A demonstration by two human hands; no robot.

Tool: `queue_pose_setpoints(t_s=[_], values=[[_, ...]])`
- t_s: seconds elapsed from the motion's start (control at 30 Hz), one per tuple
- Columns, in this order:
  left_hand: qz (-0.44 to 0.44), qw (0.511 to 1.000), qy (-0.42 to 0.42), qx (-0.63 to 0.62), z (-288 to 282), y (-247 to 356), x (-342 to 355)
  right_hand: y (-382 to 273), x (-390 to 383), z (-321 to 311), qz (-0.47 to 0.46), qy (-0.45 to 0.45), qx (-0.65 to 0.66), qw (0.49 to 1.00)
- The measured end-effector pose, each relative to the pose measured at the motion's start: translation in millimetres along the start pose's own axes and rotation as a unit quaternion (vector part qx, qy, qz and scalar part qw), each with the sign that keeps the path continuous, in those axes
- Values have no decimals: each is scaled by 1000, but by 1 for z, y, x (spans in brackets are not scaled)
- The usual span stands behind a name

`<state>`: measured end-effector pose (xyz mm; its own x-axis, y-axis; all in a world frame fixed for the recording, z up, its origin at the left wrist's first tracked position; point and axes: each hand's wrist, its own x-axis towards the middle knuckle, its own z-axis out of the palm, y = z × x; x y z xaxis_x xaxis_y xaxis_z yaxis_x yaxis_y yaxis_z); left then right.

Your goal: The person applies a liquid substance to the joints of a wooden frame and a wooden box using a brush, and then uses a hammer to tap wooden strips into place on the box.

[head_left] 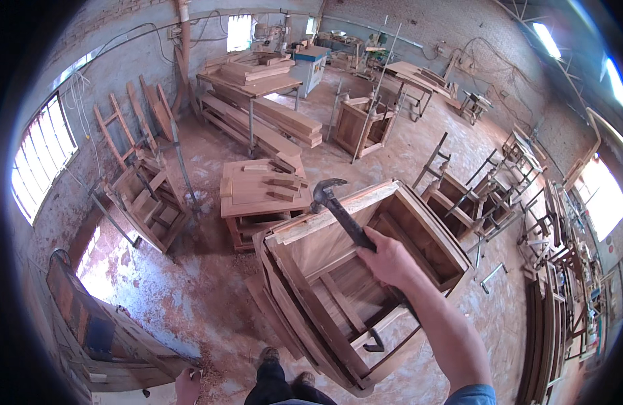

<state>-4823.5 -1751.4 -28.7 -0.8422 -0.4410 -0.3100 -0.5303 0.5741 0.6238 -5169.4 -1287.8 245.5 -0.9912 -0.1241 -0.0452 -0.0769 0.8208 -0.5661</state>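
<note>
My right hand (392,260) is closed round the dark handle of a claw hammer (345,219), raised above an open wooden cabinet frame (311,297). The hammer's metal head points up and away from me, above the frame's far rim, apart from it as far as I can tell. The frame has panelled sides and crossbars inside. A black D-shaped handle (374,341) shows at its near side. At the lower edge, my left hand (188,387) is low beside a workbench (132,361), its fingers looking curled; what they hold, if anything, is too small to make out.
Beyond the frame stands a small wooden cabinet (240,192) with short wood blocks on top. Planks lie stacked on and under a table (257,86). A clamped frame (153,202) stands at left, another cabinet (358,125) farther back. Clamped wooden pieces (460,196) stand at right.
</note>
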Motion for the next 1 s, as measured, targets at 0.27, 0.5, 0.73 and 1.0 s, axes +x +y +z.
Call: queue_pose_setpoints(t_s=[0.27, 0.5, 0.73, 1.0], values=[[-76, 991, 9, 106, 1, -38, -43, 19, 9, -26, -35, 27, -45, 998], [-145, 986, -28, 76, 14, -93, -40, 28, 23, -42, 84, 6, 5, 996], [-187, 968, -130, -109, 33, -175, -54, 61, 46, -50, 128, 53, 21, 990], [-162, 981, -89, 66, 19, -120, -109, 48, 30, -55, 39, 132, -112, 984]])
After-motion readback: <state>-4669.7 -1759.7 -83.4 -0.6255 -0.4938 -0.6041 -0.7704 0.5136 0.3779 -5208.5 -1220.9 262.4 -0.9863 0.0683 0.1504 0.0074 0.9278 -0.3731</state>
